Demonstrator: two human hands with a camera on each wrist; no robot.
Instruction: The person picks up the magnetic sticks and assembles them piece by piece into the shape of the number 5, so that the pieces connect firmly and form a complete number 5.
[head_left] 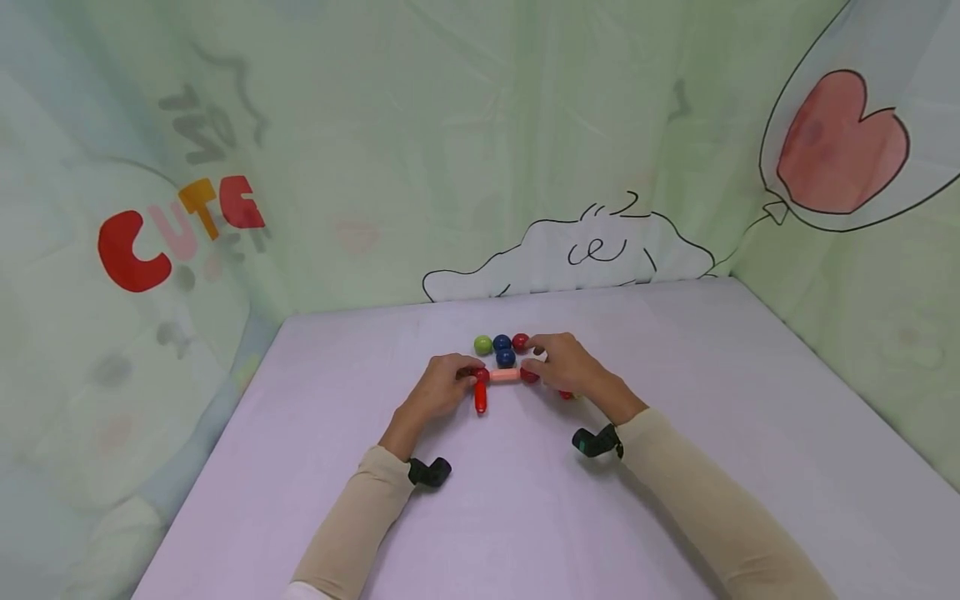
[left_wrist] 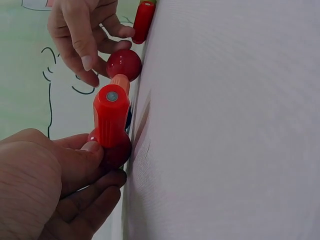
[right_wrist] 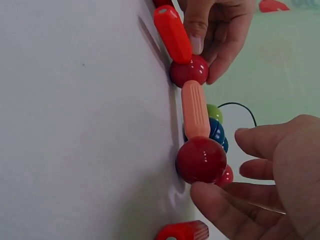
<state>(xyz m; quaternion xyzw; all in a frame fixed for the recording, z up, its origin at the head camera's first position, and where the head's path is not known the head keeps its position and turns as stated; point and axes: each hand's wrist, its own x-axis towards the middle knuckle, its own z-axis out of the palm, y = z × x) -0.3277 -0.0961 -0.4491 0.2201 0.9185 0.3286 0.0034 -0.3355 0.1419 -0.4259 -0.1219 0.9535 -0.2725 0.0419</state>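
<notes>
A pink rod (head_left: 505, 375) lies on the lilac table (head_left: 525, 517), with a red ball on each end. My left hand (head_left: 442, 385) grips the left red ball (left_wrist: 114, 150). A red rod (left_wrist: 111, 117) sticks out of that ball toward me. My right hand (head_left: 567, 365) curls round the right red ball (right_wrist: 201, 160), with the thumb (right_wrist: 220, 202) against it. Just behind the rod sit a green ball (head_left: 483, 344), two blue balls (head_left: 504, 350) and another red ball (head_left: 520, 341).
A second red rod (right_wrist: 182, 231) lies on the table under my right palm. Printed fabric walls (head_left: 450, 150) close in the table at the back and on both sides. Bare lilac surface stretches toward me and to either side.
</notes>
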